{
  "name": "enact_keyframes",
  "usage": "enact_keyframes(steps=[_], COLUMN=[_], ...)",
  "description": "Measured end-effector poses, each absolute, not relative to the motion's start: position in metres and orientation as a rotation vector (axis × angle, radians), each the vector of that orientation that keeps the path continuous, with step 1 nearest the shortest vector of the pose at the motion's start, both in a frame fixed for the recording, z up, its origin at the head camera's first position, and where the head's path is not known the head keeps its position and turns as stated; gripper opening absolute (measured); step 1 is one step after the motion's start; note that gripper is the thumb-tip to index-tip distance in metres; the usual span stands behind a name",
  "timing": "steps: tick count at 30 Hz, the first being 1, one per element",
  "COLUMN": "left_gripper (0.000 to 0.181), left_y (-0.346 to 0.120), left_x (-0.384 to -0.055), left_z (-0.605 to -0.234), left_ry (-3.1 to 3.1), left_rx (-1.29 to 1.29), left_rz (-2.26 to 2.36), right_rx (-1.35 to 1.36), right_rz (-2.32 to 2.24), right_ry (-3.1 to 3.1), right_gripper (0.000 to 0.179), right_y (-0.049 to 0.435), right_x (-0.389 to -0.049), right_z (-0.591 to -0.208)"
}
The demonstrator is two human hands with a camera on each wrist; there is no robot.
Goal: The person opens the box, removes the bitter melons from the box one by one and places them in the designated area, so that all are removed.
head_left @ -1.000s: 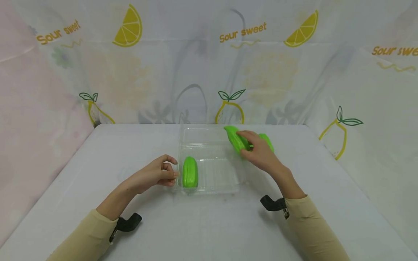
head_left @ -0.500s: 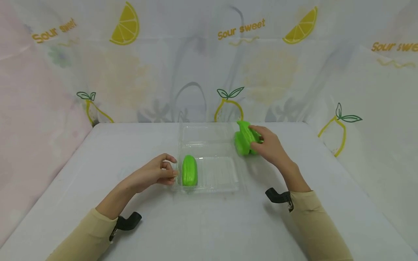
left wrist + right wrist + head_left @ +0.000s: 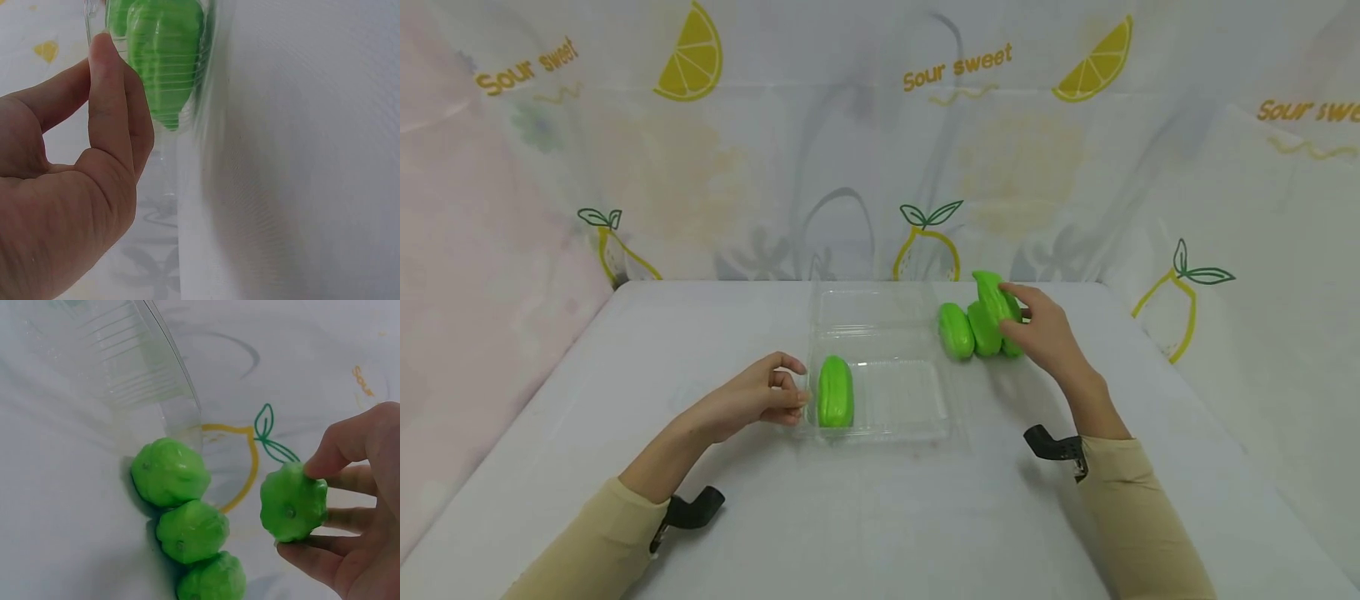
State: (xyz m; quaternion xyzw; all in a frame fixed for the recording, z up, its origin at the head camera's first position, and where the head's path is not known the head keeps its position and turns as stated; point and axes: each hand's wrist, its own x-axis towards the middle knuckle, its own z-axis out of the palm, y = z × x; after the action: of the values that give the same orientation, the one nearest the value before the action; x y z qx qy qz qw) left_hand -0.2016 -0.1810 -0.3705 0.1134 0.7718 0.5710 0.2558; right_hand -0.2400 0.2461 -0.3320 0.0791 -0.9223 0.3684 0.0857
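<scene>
My left hand [image 3: 756,393] pinches the left rim of a clear plastic clamshell box [image 3: 898,400], its thumb and finger meeting at the edge in the left wrist view. Inside the box, along its left wall, lies one green ridged gourd [image 3: 836,393]. To the right, my right hand [image 3: 1041,329] holds another green gourd [image 3: 292,503] between thumb and fingers, pointed tip up and away. It hangs above a row of three similar gourds on the table: the left one [image 3: 957,331], the middle one [image 3: 982,329] and the right one [image 3: 214,581], partly hidden in the head view.
The box's lid [image 3: 872,307] lies opened toward the back. A white cloth covers the table [image 3: 880,525], and a printed lemon curtain [image 3: 850,150] rises behind it. A black wrist camera [image 3: 1052,446] sticks out from the right sleeve.
My right hand has carried its gourd rightward, from the box's back right corner to over the row, bringing the row's left gourds into sight. The left hand stays at the box rim.
</scene>
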Motion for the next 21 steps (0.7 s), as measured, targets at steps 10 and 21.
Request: enact_keyframes(steps=[10,21], left_gripper=[0.06,0.059], left_y=[-0.179,-0.18], left_x=[-0.199,-0.198], left_z=[-0.369,-0.369], left_ry=[2.101,2.103], left_rx=[0.3,0.313], left_rz=[1.552,1.551], right_rx=[0.133,0.013], right_rz=[1.087,1.079], right_ry=[-2.759,-2.758], right_gripper=[0.064,0.064], right_y=[0.266,0.281], right_x=[-0.24,-0.245], right_z=[-0.336,-0.345])
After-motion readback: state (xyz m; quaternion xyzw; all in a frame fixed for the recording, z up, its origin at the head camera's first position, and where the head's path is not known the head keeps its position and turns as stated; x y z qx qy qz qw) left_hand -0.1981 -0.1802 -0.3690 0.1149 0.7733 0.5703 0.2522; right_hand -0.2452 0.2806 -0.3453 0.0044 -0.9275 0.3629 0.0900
